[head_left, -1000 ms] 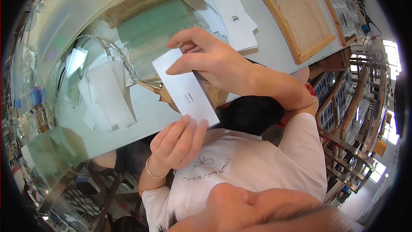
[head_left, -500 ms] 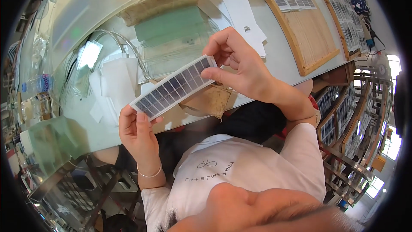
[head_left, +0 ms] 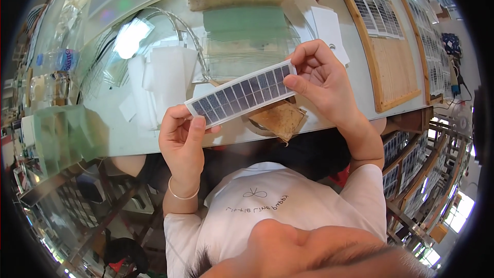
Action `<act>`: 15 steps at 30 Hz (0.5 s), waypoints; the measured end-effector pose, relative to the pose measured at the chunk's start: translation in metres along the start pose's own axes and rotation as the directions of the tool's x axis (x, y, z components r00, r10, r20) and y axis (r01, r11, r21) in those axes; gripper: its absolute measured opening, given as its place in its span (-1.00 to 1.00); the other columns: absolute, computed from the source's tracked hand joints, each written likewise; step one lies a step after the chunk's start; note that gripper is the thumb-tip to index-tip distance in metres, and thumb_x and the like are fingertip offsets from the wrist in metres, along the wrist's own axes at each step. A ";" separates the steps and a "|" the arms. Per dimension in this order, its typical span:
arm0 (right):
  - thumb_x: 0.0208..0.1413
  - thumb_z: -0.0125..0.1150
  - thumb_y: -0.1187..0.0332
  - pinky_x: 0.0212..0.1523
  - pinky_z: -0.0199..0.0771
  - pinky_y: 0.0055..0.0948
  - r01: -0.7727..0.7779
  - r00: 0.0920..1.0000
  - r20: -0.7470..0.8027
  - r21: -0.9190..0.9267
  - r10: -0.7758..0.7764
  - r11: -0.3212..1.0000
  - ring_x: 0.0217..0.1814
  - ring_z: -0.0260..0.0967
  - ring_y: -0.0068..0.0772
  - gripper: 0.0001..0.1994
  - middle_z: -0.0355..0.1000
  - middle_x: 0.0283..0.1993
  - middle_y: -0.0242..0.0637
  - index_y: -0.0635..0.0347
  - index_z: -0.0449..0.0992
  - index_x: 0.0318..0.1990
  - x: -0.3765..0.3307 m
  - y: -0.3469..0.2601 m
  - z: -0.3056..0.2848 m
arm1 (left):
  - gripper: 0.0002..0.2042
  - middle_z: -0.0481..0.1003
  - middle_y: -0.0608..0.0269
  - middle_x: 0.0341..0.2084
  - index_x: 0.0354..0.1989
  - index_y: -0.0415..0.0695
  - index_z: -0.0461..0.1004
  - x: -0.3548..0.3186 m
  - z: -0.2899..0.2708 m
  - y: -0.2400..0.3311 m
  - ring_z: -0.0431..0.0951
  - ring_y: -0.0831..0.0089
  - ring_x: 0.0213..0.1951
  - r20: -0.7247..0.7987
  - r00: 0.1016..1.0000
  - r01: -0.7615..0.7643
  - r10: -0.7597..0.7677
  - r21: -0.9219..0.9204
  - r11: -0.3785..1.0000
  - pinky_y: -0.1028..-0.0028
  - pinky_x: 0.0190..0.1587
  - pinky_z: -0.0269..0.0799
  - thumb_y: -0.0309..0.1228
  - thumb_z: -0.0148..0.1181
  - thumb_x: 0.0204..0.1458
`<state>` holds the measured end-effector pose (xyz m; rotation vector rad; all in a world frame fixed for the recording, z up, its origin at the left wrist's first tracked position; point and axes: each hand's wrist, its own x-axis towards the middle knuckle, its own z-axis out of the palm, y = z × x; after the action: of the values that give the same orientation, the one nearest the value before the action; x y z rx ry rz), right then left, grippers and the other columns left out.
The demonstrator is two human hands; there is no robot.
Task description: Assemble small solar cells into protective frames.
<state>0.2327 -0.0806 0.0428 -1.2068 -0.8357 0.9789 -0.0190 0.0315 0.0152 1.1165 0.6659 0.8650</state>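
A narrow solar panel, with dark cells in a white border, is held up above the table's near edge, its right end tilted higher. My left hand pinches its lower left end between thumb and fingers. At the upper right end, my right hand grips the corner, thumb on the face and fingers curled behind. Just beneath the panel lies a worn brown cardboard piece. Behind it is a stack of greenish glass sheets, and white sheets lie to the left.
At the right, a wooden frame tray carries more solar panels. White cards lie beside it. Green glass sheets stand at the table's left edge, near a plastic bottle. Racks of panels stand lower right.
The view has shifted, so the table appears further left and lower right. Both hands still hold the panel, which now sits further right in view and slightly flatter.
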 end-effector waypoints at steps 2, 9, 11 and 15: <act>0.21 0.36 0.56 -0.02 0.48 -0.60 -0.017 1.000 -0.011 -0.007 0.017 1.000 -0.07 0.38 -0.63 -0.66 0.37 -0.08 -0.33 0.30 0.33 0.04 -0.001 -0.002 0.000 | -0.88 0.60 0.15 -0.18 -0.05 -0.30 0.43 0.000 -0.001 -0.001 0.64 0.48 -0.26 0.013 1.000 0.004 -0.004 -0.012 1.000 0.46 -0.19 0.69 -0.57 0.15 0.30; 0.19 0.37 0.57 0.05 0.44 -0.61 -0.048 0.999 0.009 0.028 0.048 0.998 -0.01 0.36 -0.63 -0.63 0.35 -0.03 -0.32 0.29 0.32 0.06 -0.001 -0.003 -0.001 | -0.88 0.61 0.16 -0.20 -0.05 -0.30 0.44 0.001 0.001 0.001 0.63 0.50 -0.29 0.008 1.000 0.006 -0.006 0.001 1.000 0.49 -0.21 0.66 -0.56 0.14 0.31; 0.20 0.37 0.58 0.03 0.43 -0.61 -0.055 0.998 -0.013 0.034 0.056 0.998 -0.02 0.35 -0.64 -0.62 0.34 -0.04 -0.33 0.30 0.31 0.07 -0.001 -0.004 0.001 | -0.88 0.61 0.16 -0.20 -0.05 -0.30 0.43 0.002 0.001 0.000 0.63 0.50 -0.29 0.012 1.000 0.016 -0.016 -0.008 1.000 0.49 -0.22 0.66 -0.56 0.14 0.31; 0.19 0.35 0.60 0.03 0.43 -0.60 -0.051 0.999 -0.011 0.036 0.052 0.998 -0.03 0.35 -0.65 -0.61 0.33 -0.04 -0.33 0.29 0.30 0.08 -0.003 -0.006 0.001 | -0.88 0.61 0.14 -0.19 -0.05 -0.31 0.43 0.003 0.001 -0.001 0.63 0.49 -0.28 0.038 0.999 0.030 -0.029 -0.026 0.999 0.49 -0.23 0.65 -0.56 0.14 0.31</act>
<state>0.2321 -0.0835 0.0492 -1.2071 -0.7778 1.0234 -0.0169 0.0335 0.0147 1.0938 0.6364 0.8239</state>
